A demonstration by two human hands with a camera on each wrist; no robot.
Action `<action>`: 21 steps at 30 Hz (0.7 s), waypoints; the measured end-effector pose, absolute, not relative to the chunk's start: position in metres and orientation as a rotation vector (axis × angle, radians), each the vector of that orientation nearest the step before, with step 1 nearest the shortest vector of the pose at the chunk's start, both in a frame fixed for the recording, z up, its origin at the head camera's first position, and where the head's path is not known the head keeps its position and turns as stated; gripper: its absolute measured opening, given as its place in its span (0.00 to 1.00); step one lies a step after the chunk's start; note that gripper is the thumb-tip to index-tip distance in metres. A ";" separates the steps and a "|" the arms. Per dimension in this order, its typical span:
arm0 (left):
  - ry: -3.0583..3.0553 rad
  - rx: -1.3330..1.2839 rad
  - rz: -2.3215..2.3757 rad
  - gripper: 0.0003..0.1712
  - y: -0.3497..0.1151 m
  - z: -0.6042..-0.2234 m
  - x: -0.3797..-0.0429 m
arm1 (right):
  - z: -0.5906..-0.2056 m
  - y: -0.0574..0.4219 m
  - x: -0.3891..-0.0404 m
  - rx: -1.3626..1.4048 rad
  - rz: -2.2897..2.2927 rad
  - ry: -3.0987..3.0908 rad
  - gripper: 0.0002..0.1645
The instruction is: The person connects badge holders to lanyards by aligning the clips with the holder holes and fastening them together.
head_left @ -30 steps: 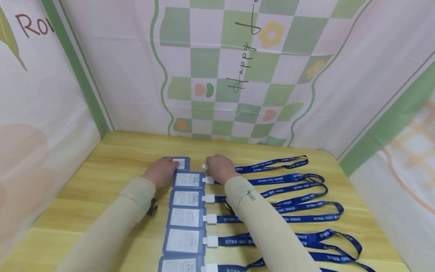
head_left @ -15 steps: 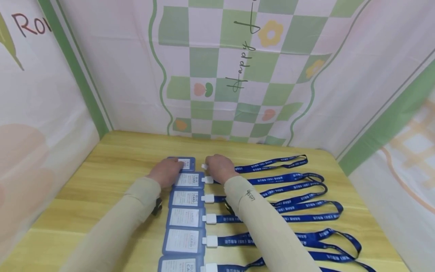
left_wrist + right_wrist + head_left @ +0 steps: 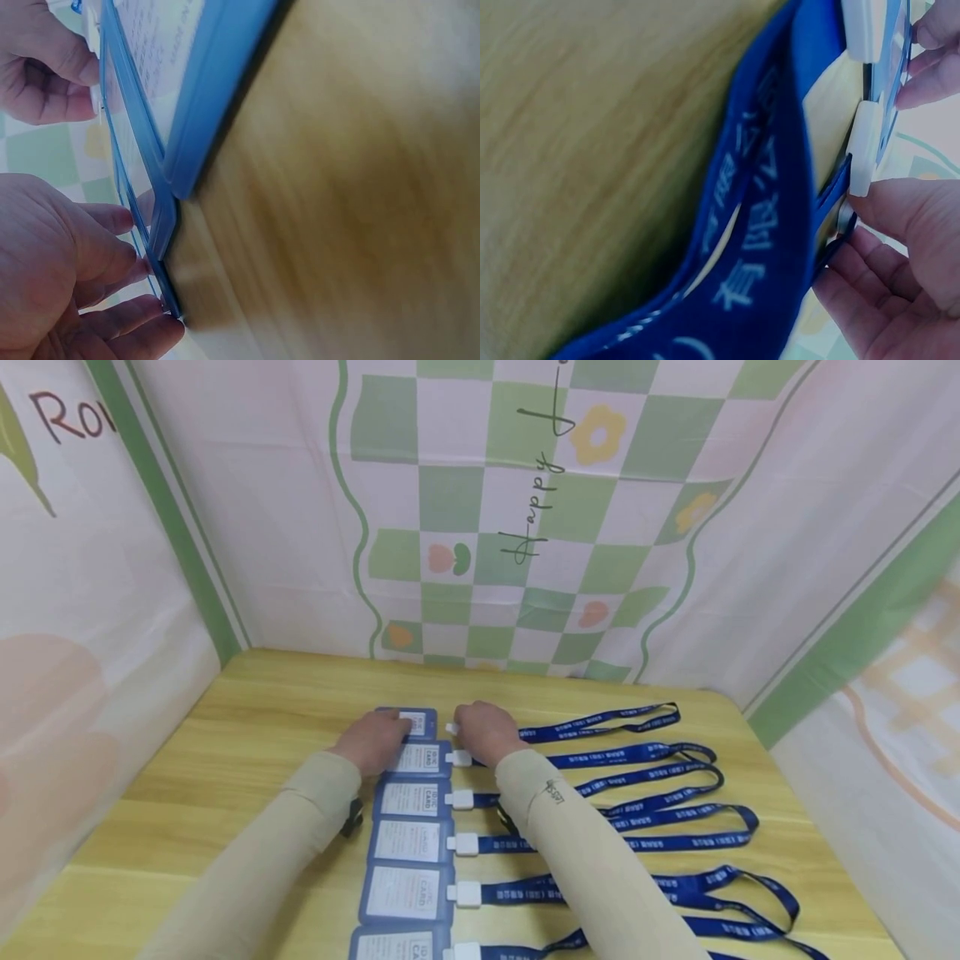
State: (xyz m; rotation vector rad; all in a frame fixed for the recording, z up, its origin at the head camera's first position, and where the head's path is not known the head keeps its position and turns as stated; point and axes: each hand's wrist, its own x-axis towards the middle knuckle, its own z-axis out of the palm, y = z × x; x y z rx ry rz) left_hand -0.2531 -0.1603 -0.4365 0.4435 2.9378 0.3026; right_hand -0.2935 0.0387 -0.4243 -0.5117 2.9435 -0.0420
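Observation:
My left hand (image 3: pixel 371 743) holds the farthest blue badge holder (image 3: pixel 429 723), which has a white card inside. In the left wrist view its thumb and fingers (image 3: pixel 124 322) lie at the holder's edges. Just right of that holder, my right hand (image 3: pixel 487 731) pinches the clip end of a dark blue lanyard (image 3: pixel 600 722); a white tip (image 3: pixel 451 727) pokes out past the fingers. A small gap separates this tip from the holder. The right wrist view shows the right thumb and fingers (image 3: pixel 855 307) closed around the lanyard end, most of which they hide.
Nearer to me, several badge holders (image 3: pixel 407 842) lie in a column. White clips (image 3: pixel 467 843) sit at their right ends, with blue lanyards (image 3: pixel 697 842) stretched to the right. The wooden table (image 3: pixel 300 681) meets a patterned cloth (image 3: pixel 450 510) at the back.
My left hand has slid the farthest badge holder to the right, towards the lanyard tip and into line with the column. The right hand has stayed in place.

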 end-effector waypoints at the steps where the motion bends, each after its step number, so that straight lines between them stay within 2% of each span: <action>1: 2.939 0.443 0.297 0.27 -0.160 -0.437 -0.253 | -0.424 0.039 -0.293 -0.514 -0.040 2.943 0.10; 21: 2.917 0.401 0.349 0.29 -0.157 -0.436 -0.249 | -0.424 0.038 -0.292 -0.575 0.037 2.931 0.13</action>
